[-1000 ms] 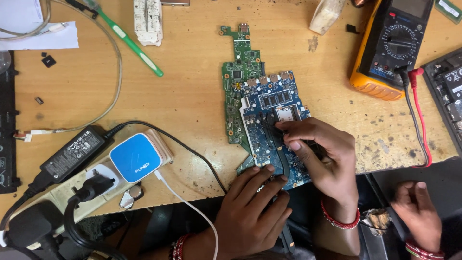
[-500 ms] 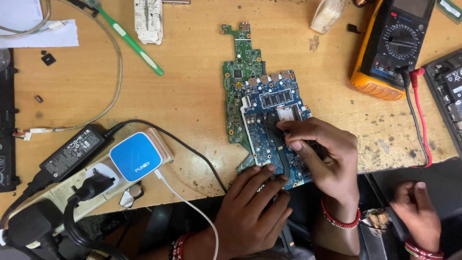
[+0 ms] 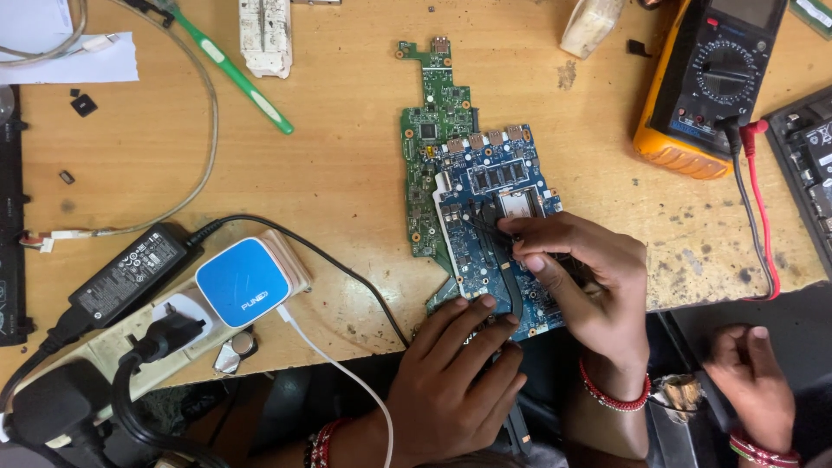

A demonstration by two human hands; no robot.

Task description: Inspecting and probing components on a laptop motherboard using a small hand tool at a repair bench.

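My right hand (image 3: 581,277) pinches a thin black strip (image 3: 507,260) on the blue board (image 3: 498,217), board running away from the grip, while my left hand (image 3: 455,373) presses flat, fingers spread, on its near edge.

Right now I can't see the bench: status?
Left hand steadying blue circuit board at near edge. Right hand pressing black tool onto it. Green board underneath. Another person's hand off right.
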